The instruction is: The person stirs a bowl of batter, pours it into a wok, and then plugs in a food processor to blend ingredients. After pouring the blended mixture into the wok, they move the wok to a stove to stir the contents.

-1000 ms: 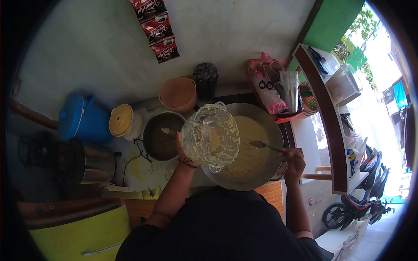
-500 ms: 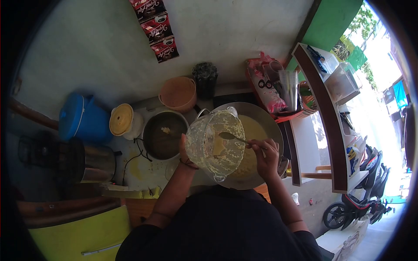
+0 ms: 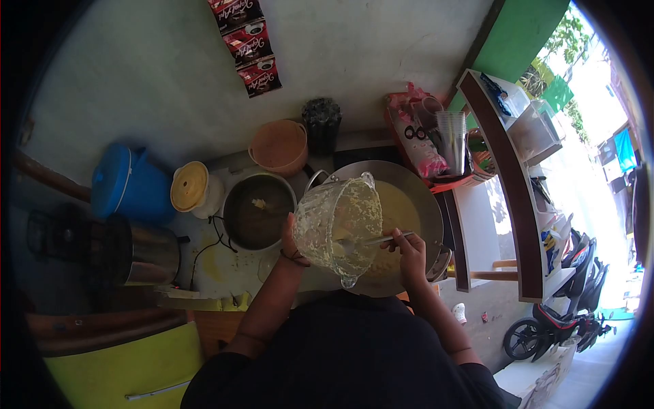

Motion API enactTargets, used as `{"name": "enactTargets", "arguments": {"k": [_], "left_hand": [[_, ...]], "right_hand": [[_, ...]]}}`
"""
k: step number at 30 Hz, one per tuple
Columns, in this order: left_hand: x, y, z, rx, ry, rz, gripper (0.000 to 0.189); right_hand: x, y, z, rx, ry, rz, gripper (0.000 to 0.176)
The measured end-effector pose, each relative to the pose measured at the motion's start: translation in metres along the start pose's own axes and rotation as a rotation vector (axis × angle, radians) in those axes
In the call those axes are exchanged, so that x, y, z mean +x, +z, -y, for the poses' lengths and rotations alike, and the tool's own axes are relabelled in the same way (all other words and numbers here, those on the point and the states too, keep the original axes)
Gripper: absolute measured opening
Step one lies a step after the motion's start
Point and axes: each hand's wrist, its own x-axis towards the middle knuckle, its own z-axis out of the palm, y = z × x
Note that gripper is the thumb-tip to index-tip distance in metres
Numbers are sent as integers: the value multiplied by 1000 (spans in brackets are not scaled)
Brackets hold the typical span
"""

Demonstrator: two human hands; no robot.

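Note:
My left hand (image 3: 294, 240) grips a clear bowl (image 3: 317, 221) from its left side. The bowl is tipped over toward the right, and pale bits of food cling to its inner wall. My right hand (image 3: 407, 253) is closed round the handle of a spoon (image 3: 381, 239), whose head is inside the bowl near the lower wall. Beneath the bowl sits a wide metal pan (image 3: 429, 204) holding a pale yellowish liquid mixture (image 3: 402, 204). Part of the pan is hidden behind the bowl.
Left of the bowl stands a metal pot (image 3: 235, 235) of dark liquid. Behind are an orange basket (image 3: 278, 146), a cream lidded container (image 3: 191, 187) and a blue cooler (image 3: 129, 184). A red tray (image 3: 449, 180) with plastic cups (image 3: 451, 140) and a shelf (image 3: 507, 177) flank the right.
My right hand has moved down and slightly left, bringing the spoon head lower inside the bowl. The bowl has shifted only slightly, its rim tilting a little further.

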Motion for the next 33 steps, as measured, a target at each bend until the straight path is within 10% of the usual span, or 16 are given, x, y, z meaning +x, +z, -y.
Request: {"name": "enactTargets", "arguments": {"k": [10,13,16,25,33], "left_hand": [[-5,3,-6,-94,62,23,82],[-7,-3,-9,-173,72,42,81],[-9,7,-10,-166,86,-20,81],[-14,8,-5,-72,91,-24,84],[-22,22,-9,-241,148,159,80]], "right_hand": [[-34,-38,32,-85,-373,-415,16],[-41,-58,32,-1064,-740,-258,9],[-53,-54,21,-1137,-838,-190,11],[-47,-16,35,-97,-510,-372,18],[-21,40,49,-407,-458,-100,13]]}}
